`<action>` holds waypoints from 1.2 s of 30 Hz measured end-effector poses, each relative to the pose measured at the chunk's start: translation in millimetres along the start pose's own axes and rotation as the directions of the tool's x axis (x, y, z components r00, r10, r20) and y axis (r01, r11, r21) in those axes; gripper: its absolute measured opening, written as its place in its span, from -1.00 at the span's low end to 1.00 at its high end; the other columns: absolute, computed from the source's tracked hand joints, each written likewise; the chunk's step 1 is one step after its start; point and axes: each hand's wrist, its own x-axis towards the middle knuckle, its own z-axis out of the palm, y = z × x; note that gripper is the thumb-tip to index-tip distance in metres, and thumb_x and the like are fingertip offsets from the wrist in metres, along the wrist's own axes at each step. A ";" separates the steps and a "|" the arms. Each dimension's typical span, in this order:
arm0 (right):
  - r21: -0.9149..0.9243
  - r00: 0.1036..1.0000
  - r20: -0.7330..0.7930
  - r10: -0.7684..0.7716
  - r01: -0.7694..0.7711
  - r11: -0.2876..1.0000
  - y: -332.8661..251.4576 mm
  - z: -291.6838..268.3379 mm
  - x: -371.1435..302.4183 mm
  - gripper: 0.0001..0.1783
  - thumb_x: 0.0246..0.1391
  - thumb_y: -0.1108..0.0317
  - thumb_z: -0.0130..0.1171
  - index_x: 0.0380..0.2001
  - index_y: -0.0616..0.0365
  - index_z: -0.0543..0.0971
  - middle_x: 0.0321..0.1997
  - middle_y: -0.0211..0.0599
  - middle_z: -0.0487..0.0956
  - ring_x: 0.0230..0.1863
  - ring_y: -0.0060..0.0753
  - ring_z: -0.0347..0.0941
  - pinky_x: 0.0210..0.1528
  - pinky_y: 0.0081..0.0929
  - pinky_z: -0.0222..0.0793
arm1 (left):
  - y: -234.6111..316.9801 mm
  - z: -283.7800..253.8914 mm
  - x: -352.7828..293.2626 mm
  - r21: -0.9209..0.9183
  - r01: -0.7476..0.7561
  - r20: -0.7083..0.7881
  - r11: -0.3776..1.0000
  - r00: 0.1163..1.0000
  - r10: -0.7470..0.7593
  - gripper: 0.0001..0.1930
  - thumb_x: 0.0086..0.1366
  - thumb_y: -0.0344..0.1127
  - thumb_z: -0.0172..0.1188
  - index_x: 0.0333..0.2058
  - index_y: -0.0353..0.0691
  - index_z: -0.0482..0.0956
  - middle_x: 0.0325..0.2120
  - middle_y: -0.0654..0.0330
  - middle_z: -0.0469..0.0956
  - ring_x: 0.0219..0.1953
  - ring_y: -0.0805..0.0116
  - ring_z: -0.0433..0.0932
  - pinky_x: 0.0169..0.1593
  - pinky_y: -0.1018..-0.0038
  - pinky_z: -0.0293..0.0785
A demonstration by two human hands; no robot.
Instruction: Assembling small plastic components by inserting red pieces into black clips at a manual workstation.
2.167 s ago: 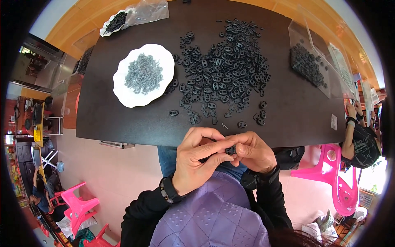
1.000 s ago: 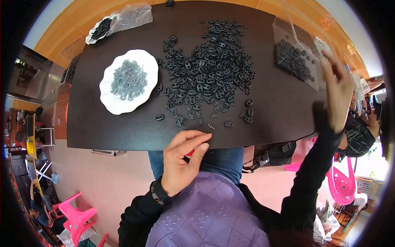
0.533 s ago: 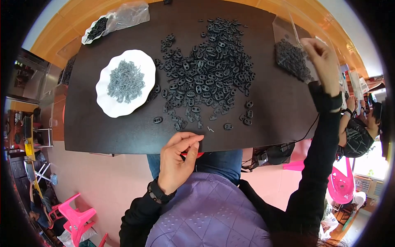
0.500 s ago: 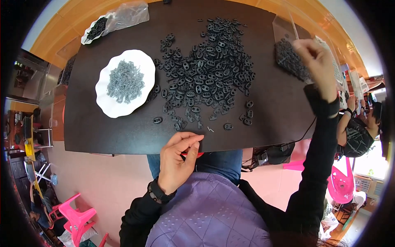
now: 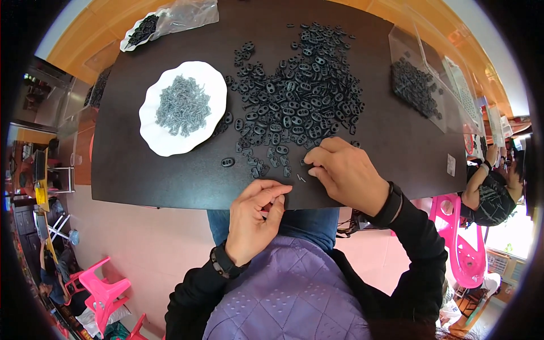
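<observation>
Just over the table's near edge, my left hand [image 5: 258,218] is closed, thumb and index finger pinched together. Whatever sits between those fingertips is hidden. To its right, my right hand [image 5: 351,175] has thumb and fingers closing at a small black cord-lock piece [image 5: 304,162] on the table, mostly covered by the fingertips. Two tiny silvery springs [image 5: 301,178] lie between the hands. Beyond them spreads a large heap of black two-hole cord-lock parts [image 5: 294,96]. One lone cord-lock part [image 5: 227,162] rests left of the heap.
A wavy white plate [image 5: 150,122] piled with small springs [image 5: 182,105] stands on the left of the dark table [image 5: 124,175]. Far left is a smaller dish [image 5: 129,44] of black parts beside a clear bag [image 5: 190,20]. A clear bin [image 5: 416,85] of dark parts sits right.
My right hand has come from above the clear bin at the right down to the table near my left hand. The left hand keeps its pinch. The view has shifted slightly.
</observation>
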 end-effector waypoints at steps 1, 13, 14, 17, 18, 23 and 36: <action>-0.001 1.000 0.000 -0.003 0.003 1.000 1.2 1.8 1.0 -0.84 -0.01 0.44 0.29 -0.30 0.14 0.59 -0.34 -0.18 0.53 -0.16 -0.02 0.52 -0.19 -0.17 0.46 | 0.8 0.1 -0.1 -0.015 0.024 -0.003 1.000 1.000 -0.024 -0.76 0.31 -0.57 0.17 -0.10 -0.25 0.71 -0.19 0.17 0.60 -0.39 0.53 0.52 -0.27 0.60 0.46; -0.101 0.995 -0.084 -0.062 0.054 0.993 8.1 10.2 13.4 -0.77 -0.04 0.34 0.38 -0.27 0.06 0.60 -0.38 -0.31 0.52 -0.22 -0.13 0.51 -0.26 -0.22 0.43 | 1.3 1.0 -0.6 -0.011 0.020 -0.002 1.000 1.000 -0.020 -0.80 0.31 -0.53 0.23 -0.10 -0.28 0.70 -0.20 0.16 0.60 -0.37 0.53 0.51 -0.29 0.61 0.46; -0.093 0.994 -0.094 -0.063 0.055 0.994 8.0 9.5 14.4 -0.77 -0.04 0.34 0.38 -0.27 0.06 0.60 -0.38 -0.31 0.52 -0.23 -0.14 0.51 -0.25 -0.23 0.43 | 1.2 1.0 -0.5 -0.010 0.021 -0.001 1.000 1.000 -0.021 -0.80 0.31 -0.53 0.23 -0.10 -0.28 0.70 -0.20 0.16 0.60 -0.37 0.53 0.51 -0.29 0.61 0.46; -0.090 0.991 -0.117 -0.073 0.062 0.994 9.0 10.7 16.9 -0.79 -0.03 0.34 0.37 -0.29 0.06 0.60 -0.39 -0.31 0.51 -0.23 -0.15 0.51 -0.25 -0.24 0.43 | 0.7 1.3 0.3 -0.015 0.020 -0.003 1.000 1.000 -0.020 -0.80 0.31 -0.52 0.24 -0.11 -0.28 0.71 -0.21 0.16 0.60 -0.38 0.52 0.51 -0.29 0.60 0.46; -0.097 0.987 -0.132 -0.087 0.074 0.993 9.3 11.2 17.3 -0.81 -0.01 0.33 0.36 -0.31 0.07 0.60 -0.39 -0.31 0.51 -0.24 -0.15 0.50 -0.26 -0.24 0.43 | 0.3 1.3 0.0 -0.008 0.016 -0.006 1.000 1.000 -0.017 -0.80 0.31 -0.52 0.24 -0.11 -0.28 0.71 -0.21 0.16 0.60 -0.38 0.52 0.51 -0.29 0.60 0.45; -0.147 0.986 -0.108 -0.127 0.110 0.983 13.2 14.8 19.7 -0.85 0.02 0.32 0.32 -0.39 0.11 0.57 -0.36 -0.26 0.51 -0.21 -0.12 0.49 -0.23 -0.22 0.47 | 0.9 1.4 1.4 0.001 0.008 -0.006 1.000 1.000 -0.008 -0.81 0.31 -0.52 0.24 -0.11 -0.28 0.71 -0.22 0.17 0.60 -0.38 0.52 0.51 -0.30 0.61 0.45; 0.243 0.934 -0.310 -0.177 0.258 0.935 -19.5 -6.7 -13.3 -0.78 -0.03 0.57 0.31 -0.25 0.13 0.69 -0.38 -0.27 0.61 -0.37 -0.22 0.53 -0.34 -0.36 0.46 | 6.1 -1.5 0.3 -0.500 0.229 0.084 0.836 0.973 -0.216 -0.79 0.47 -0.31 0.15 -0.23 -0.34 0.67 -0.35 0.28 0.65 -0.36 0.64 0.52 -0.22 0.65 0.47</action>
